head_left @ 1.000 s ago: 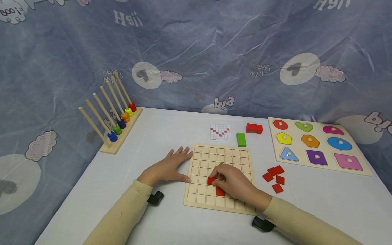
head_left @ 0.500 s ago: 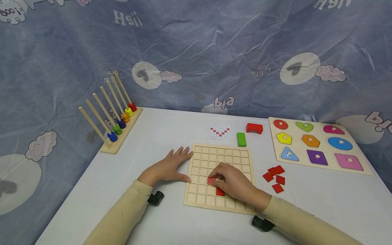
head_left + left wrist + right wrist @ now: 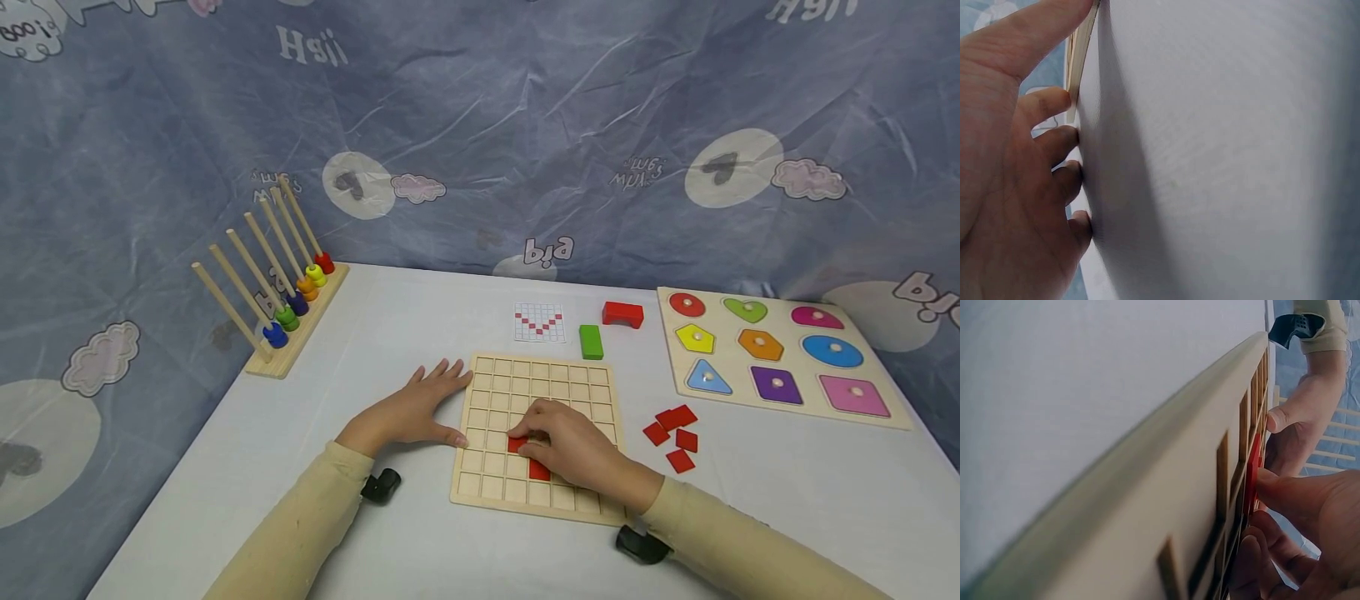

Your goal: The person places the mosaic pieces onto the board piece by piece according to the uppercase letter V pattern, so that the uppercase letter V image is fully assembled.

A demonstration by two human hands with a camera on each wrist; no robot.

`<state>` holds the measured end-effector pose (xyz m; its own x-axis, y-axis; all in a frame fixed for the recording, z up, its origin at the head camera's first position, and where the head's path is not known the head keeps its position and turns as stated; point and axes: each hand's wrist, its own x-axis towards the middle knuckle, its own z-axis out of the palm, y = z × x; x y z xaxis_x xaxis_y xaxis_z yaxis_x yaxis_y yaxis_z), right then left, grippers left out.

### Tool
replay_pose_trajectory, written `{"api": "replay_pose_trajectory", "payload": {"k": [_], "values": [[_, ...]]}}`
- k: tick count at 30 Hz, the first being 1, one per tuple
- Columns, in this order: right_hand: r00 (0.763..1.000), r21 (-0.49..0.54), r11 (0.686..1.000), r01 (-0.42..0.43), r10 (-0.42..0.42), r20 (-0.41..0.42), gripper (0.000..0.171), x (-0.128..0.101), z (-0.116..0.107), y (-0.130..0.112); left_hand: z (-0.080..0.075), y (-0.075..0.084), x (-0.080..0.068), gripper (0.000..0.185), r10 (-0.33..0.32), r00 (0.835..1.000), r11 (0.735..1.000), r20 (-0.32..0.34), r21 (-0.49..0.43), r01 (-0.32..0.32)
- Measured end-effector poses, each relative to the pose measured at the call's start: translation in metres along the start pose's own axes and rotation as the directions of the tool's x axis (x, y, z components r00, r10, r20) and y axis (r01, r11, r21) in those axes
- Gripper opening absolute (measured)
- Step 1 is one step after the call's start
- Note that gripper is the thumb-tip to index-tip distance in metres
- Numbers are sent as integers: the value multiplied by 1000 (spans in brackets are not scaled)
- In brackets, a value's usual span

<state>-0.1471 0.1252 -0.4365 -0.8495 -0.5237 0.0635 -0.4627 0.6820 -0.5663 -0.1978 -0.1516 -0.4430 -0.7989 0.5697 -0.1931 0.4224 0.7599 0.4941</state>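
Observation:
A pale wooden grid board [image 3: 480,483] lies flat on the white table. My left hand [image 3: 415,410] spreads its fingers along the board's left side, thumb and index fingertip touching the edge. In the left wrist view the board's edge [image 3: 1084,56] runs past that thumb. Thumb and fingertips of my right hand [image 3: 573,446] pinch a small red square tile [image 3: 514,445] at a cell of the grid; whether it sits fully down is hard to tell. Another red tile [image 3: 539,470] lies in the cell diagonally below, partly under the hand.
Several loose red tiles [image 3: 680,461] lie right of the board. Behind it are a card with a red V pattern [image 3: 539,322], a green block [image 3: 591,342] and a red bridge block [image 3: 622,315]. A shape puzzle [image 3: 813,392] stands right, a peg bead rack [image 3: 300,333] left.
The right hand's fingertips have shifted very slightly on the red tile, its index finger now covering the tile's upper edge. The left hand and the board stay put.

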Motion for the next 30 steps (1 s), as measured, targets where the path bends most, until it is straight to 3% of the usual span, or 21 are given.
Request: {"api": "replay_pose_trajectory", "payload": {"k": [22, 30], "values": [[1000, -28, 999, -25, 25, 12, 22, -1, 1, -2, -1, 0, 0, 107, 3, 1000, 1000, 1, 2, -3], [1000, 24, 1000, -2, 3, -6, 22, -5, -2, 1, -1, 0, -1, 107, 7, 1000, 1000, -3, -5, -7]]}}
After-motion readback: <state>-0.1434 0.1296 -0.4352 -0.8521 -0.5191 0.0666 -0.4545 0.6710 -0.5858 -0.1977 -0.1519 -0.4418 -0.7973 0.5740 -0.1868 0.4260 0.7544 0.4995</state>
